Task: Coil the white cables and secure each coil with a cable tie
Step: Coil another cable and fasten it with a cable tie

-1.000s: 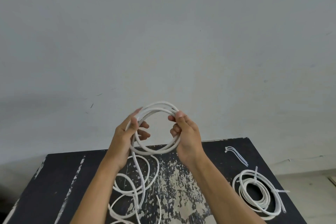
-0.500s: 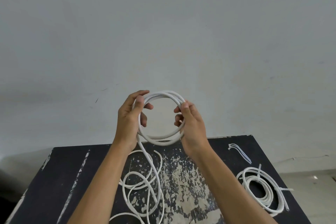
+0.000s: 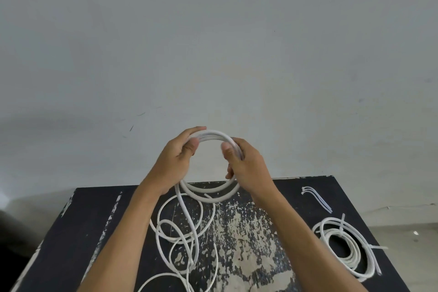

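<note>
I hold a round coil of white cable [image 3: 208,193] upright in the air above the far edge of the table. My left hand [image 3: 174,163] grips its left side, thumb over the strands near the top. My right hand [image 3: 248,165] grips the right side. From the coil's lower left a loose length of the same cable [image 3: 183,225] hangs down and lies in tangled loops on the table. A finished white coil [image 3: 348,248] with cable ties on it lies at the right. Spare white cable ties [image 3: 316,198] lie in a small bundle behind it.
The table [image 3: 85,232] is black with worn, pale patches in the middle; its far edge meets a plain grey wall. Floor shows past the table's right edge.
Both hands have shifted up along the coil toward its top, and the coil has tightened into a rounder ring. More loose cable has been drawn off the table.
</note>
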`<act>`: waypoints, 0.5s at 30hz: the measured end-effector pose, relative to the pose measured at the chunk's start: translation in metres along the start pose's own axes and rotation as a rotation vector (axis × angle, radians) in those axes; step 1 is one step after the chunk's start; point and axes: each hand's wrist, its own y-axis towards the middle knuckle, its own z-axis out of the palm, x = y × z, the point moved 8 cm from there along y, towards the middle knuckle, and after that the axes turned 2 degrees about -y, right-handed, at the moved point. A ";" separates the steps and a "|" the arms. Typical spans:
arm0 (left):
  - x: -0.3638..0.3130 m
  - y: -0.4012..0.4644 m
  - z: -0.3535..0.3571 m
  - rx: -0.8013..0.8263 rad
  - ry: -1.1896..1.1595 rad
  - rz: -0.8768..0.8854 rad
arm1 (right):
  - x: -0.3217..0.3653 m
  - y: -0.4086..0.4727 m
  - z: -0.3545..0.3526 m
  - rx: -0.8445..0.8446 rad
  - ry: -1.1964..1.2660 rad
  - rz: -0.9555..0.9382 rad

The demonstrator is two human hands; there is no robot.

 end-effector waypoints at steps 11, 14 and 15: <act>0.006 0.004 0.007 0.004 -0.309 -0.098 | -0.001 0.015 -0.020 -0.248 0.123 0.043; 0.015 -0.001 0.011 -0.028 -0.311 -0.137 | 0.003 0.019 -0.037 -0.400 0.323 0.068; 0.019 -0.002 0.013 -0.056 -0.317 -0.164 | 0.005 0.019 -0.040 -0.435 0.363 0.065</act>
